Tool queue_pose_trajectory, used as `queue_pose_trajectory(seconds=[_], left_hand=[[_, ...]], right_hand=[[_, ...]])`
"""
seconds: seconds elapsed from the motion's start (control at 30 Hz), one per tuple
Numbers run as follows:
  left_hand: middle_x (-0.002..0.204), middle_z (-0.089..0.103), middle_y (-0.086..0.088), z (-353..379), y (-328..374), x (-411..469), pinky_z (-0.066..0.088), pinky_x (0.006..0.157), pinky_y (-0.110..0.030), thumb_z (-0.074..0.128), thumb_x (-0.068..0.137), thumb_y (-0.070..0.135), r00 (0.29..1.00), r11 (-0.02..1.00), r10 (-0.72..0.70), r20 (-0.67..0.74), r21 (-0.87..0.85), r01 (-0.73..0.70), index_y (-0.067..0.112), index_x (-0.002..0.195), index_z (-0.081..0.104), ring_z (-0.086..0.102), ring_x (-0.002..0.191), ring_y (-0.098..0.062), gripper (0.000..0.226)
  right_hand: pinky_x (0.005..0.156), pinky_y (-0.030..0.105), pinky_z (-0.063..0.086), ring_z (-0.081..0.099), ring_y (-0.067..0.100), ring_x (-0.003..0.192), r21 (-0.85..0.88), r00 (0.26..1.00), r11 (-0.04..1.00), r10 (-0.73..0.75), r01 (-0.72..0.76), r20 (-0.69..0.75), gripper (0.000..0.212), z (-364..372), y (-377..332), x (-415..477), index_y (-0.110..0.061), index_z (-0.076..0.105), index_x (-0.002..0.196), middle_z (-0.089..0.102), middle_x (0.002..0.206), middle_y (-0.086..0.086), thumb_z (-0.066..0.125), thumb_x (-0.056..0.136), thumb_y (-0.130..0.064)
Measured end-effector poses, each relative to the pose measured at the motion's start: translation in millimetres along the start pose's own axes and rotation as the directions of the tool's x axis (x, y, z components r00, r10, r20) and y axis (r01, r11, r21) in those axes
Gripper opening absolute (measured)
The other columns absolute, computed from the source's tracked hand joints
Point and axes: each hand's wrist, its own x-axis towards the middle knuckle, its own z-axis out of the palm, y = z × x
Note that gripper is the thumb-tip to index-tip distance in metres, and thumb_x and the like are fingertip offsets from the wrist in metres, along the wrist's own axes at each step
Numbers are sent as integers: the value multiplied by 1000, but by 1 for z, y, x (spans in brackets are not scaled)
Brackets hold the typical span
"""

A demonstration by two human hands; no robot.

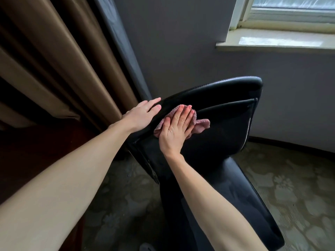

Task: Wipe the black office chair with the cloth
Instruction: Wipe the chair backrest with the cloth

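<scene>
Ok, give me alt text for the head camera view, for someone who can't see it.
A right hand presses a pink cloth flat against a black office chair, while the left hand rests on the chair's edge. Brown curtains hang left, a window sill upper right.

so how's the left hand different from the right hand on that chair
The left hand rests bare on the chair's left edge, as if steadying it; the right hand presses the pink cloth flat against the backrest. The left hand sits higher and further left, the right hand lower and nearer the middle. Both are open, fingers extended, touching the chair's back.
</scene>
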Motion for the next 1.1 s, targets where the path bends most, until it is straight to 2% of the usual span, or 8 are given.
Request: queue_pose_trajectory(seconds=[0.13, 0.23, 0.43, 0.63, 0.77, 0.93, 1.0, 1.1], left_hand=[[159, 24, 22, -2, 4, -2, 21, 118, -51, 15, 71, 91, 1000, 1000, -19, 10, -4, 19, 81, 124, 19, 31, 146, -24, 54], [161, 21, 20, -1, 3, -5, 18, 120, -49, 15, 70, 92, 1000, 1000, -23, 16, -1, 23, 80, 126, 18, 27, 148, -23, 57], [162, 19, 16, -1, 14, -14, 16, 120, -45, 21, 88, 79, 999, 997, -48, 0, 57, 48, 72, 136, 19, 26, 148, -26, 49], [163, 21, 4, 2, 57, -12, 11, 120, -55, 38, 97, 61, 989, 993, 27, -144, 121, -10, 60, 145, 25, 25, 148, -23, 50], [164, 18, 0, 19, 123, 17, 13, 119, -56, 32, 97, 65, 981, 963, 151, -123, 241, -118, 57, 148, 18, 24, 148, -24, 54], [165, 15, -3, 40, 153, 42, 16, 116, -59, 20, 97, 67, 990, 937, 94, -106, 347, -51, 57, 150, 11, 25, 147, -29, 54], [165, 15, -2, 45, 149, 45, 18, 116, -58, 16, 96, 69, 987, 918, 93, -133, 395, -33, 58, 149, 9, 25, 147, -28, 55], [165, 13, -1, 47, 148, 46, 16, 117, -59, 15, 96, 70, 985, 910, 99, -144, 413, -31, 59, 149, 8, 23, 147, -27, 54]], right_hand=[[120, 42, -14, -10, 21, 150, -81, 999, 996, -39, 37, -27, 63, -22, 18, 34, -17, -2, 151, -10, 160, 7, 20, 100, -45], [119, 44, -11, -3, 27, 151, -106, 990, 990, 79, -92, -116, 64, -48, 32, 77, -16, 5, 155, -2, 163, 13, 20, 100, -46], [118, 45, -16, -15, 23, 150, 32, 945, 960, 280, -279, -168, 60, -83, 51, 127, -22, 0, 157, -13, 164, 6, 21, 105, -42], [119, 47, -15, -16, 30, 149, -37, 981, 988, 142, -148, -131, 63, -83, 64, 121, -15, -2, 156, -12, 163, 14, 13, 101, -43], [120, 46, -13, -14, 28, 150, -77, 990, 992, 91, -100, -112, 64, -93, 76, 128, -16, 0, 156, -10, 163, 13, 9, 99, -46], [119, 38, -15, -7, 20, 151, -120, 995, 991, -67, 57, -74, 57, -121, 106, 155, -25, 14, 156, 0, 165, 4, 13, 102, -44], [120, 39, -12, -6, 19, 151, -76, 996, 997, -15, 8, -87, 53, -134, 123, 169, -28, 18, 155, 2, 165, 2, 19, 104, -41], [122, 42, -2, 1, 19, 151, 148, 975, 979, 160, -137, -153, 54, -145, 142, 185, -24, 23, 155, 9, 164, 3, 25, 103, -39]])
